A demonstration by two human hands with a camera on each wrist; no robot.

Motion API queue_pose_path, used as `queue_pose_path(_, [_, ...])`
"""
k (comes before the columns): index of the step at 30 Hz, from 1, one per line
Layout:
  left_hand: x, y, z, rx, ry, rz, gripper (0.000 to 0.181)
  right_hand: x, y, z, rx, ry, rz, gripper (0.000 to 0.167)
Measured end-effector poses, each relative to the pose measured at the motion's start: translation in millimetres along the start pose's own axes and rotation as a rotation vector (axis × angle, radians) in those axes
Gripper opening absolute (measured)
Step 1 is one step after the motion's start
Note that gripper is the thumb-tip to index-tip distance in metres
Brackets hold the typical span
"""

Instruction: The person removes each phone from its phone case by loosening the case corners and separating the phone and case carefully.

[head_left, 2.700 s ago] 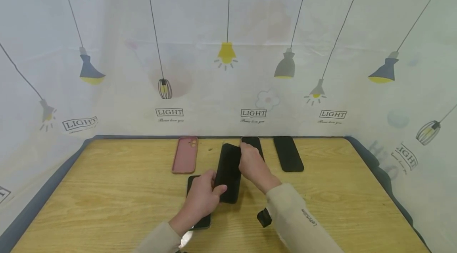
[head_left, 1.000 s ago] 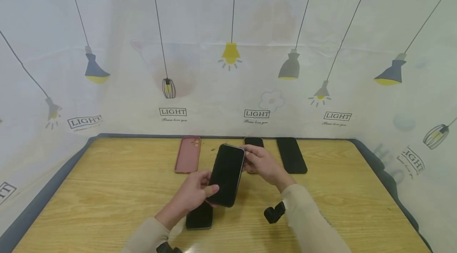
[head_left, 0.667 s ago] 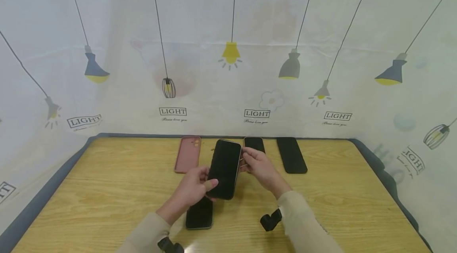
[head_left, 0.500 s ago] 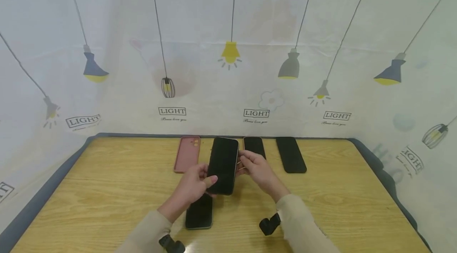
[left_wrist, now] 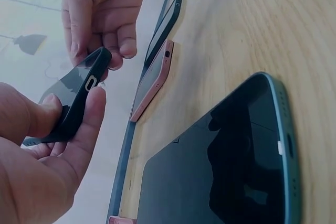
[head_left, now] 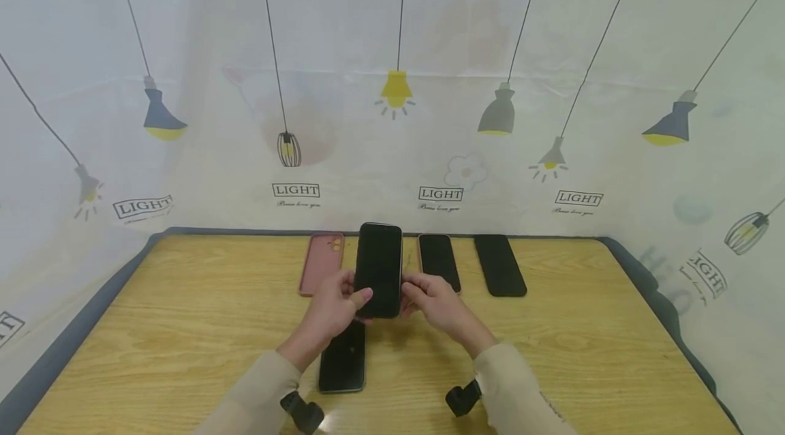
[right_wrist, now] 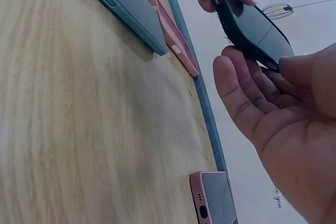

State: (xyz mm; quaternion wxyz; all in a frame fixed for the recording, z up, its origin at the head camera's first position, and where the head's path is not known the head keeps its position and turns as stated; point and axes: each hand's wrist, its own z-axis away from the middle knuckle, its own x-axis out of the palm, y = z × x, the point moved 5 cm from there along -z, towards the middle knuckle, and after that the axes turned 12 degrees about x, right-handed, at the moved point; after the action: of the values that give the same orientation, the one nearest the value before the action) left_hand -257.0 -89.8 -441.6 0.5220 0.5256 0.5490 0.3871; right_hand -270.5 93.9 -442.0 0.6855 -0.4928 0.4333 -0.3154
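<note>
A black-screened phone (head_left: 379, 261) in a dark case (left_wrist: 79, 113) is held up above the table, its screen toward me. My left hand (head_left: 334, 303) grips its lower left side, thumb on the screen and fingers behind. At the phone's lower right edge, my right hand (head_left: 434, 300) pinches with thumb and fingers; in the right wrist view its thumb is on the corner and its fingers curl underneath. Below the left hand lies a second phone (head_left: 342, 365) with a teal edge (left_wrist: 290, 171), screen up. The held phone's back is hidden in the head view.
Along the back edge of the wooden table (head_left: 582, 339) lie a pink phone case (head_left: 320, 268), a phone with a pink edge (head_left: 439, 261) and a black phone-shaped slab (head_left: 500, 266). A printed cloth (head_left: 392, 162) hangs behind. Black wrist cameras (head_left: 463, 399) sit at both sleeves.
Both hands have raised the phone away from me and slightly left, and it stands straighter. My right hand has slid from its upper right corner down to its lower right edge.
</note>
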Motion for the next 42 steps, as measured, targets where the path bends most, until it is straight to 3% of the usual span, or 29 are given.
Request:
queue_pose_path(9, [1.6,-1.9,-4.4,-0.006,0.025,-0.029,0.011,9.2,1.3,7.3,-0.032,-0.027,0.076,0.02])
queue_pose_path(13, [1.9,-2.5,-5.4,-0.011,0.039,-0.036,0.011,12.5,3.3,9.3,-0.032,-0.003,0.102,0.021])
queue_pose_path(20, [3.0,-1.8,-6.2,-0.014,0.077,-0.055,0.01,21.4,0.0,12.1,-0.082,0.138,0.269,0.021])
queue_pose_path(25, [5.4,1.7,-4.7,0.024,0.078,-0.176,0.012,26.8,-4.9,14.0,-0.101,0.263,0.419,0.016])
queue_pose_path(29, [8.1,4.4,-3.5,0.06,0.066,-0.267,0.013,28.5,-7.7,16.3,-0.077,0.323,0.468,0.015])
queue_pose_path(34, [11.2,7.7,-2.5,0.097,0.068,-0.284,0.012,29.8,-9.8,17.3,-0.08,0.39,0.521,0.009])
queue_pose_path(39, [13.0,9.8,-2.3,0.114,0.077,-0.286,0.012,29.7,-8.1,17.1,-0.075,0.401,0.508,0.009])
queue_pose_path(42, [12.9,10.5,-2.2,0.106,0.074,-0.261,0.012,28.3,-5.4,17.2,-0.023,0.354,0.407,0.018])
